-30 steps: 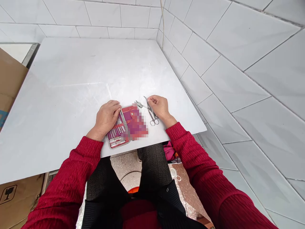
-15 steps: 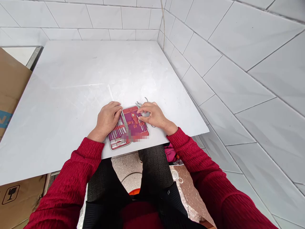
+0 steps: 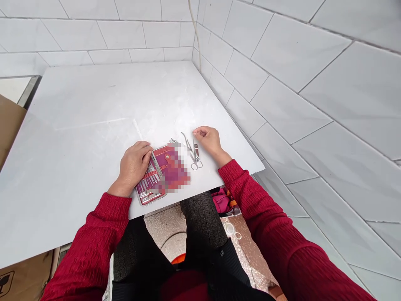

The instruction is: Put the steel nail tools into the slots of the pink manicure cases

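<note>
An open manicure case point(image 3: 158, 194) with a purple and red lining lies near the table's front edge. Slim metal tools and clippers sit strapped in its left half; the right half is partly blurred. My left hand point(image 3: 134, 163) grips the case's upper left edge, fingers curled and thumb against it. To the right of the case, my right hand point(image 3: 208, 140) is closed in a pinch just above the table; what its fingertips hold is too small to make out. Beside it lie a nail clipper point(image 3: 196, 152), small scissors point(image 3: 196, 165) and a curved metal tool point(image 3: 184, 138).
The white table point(image 3: 94, 100) meets tiled walls at the back, with a tiled wall point(image 3: 282, 100) close on the right. Cardboard boxes point(image 3: 9, 129) stand at the left. Below the front edge are my legs and a pink cloth item point(image 3: 222, 201).
My right hand has moved right, away from the case, uncovering the clipper and scissors on the table. My left hand stays on the case. The view has shifted slightly.
</note>
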Action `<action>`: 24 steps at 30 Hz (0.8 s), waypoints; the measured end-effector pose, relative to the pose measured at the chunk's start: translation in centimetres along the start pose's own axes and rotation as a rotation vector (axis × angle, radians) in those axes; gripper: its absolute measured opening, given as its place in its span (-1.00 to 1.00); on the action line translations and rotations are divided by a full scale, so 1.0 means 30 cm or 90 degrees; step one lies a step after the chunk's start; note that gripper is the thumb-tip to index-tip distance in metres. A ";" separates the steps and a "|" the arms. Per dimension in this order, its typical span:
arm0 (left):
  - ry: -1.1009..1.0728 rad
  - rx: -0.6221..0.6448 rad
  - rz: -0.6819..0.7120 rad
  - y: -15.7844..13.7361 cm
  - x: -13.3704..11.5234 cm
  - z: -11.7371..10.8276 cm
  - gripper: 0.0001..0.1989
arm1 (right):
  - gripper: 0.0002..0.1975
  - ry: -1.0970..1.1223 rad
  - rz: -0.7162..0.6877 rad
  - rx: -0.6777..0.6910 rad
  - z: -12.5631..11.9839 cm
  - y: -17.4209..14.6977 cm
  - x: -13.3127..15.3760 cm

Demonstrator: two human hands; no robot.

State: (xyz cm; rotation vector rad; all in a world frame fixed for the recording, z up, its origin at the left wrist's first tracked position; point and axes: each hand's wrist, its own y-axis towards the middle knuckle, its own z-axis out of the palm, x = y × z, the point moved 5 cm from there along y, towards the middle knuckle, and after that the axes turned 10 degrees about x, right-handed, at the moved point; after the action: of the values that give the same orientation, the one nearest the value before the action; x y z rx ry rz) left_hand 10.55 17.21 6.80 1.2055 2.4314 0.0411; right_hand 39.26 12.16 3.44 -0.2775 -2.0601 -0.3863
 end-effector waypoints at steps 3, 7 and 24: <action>-0.002 -0.007 -0.005 0.001 0.006 0.000 -0.64 | -0.87 -0.003 -0.012 -0.010 -0.009 -0.002 -0.003; 0.006 -0.009 -0.007 0.001 0.011 0.002 -0.64 | -0.89 -0.023 -0.014 -0.001 -0.003 -0.019 0.010; 0.011 -0.011 0.002 0.000 0.022 0.009 -0.64 | -0.81 -0.369 0.069 0.093 0.021 -0.075 0.103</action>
State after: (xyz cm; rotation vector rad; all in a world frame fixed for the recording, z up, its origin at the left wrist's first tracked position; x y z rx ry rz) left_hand 10.32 17.67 6.32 1.2055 2.4399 0.0743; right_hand 36.45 10.42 5.49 -0.4502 -2.6094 -0.0879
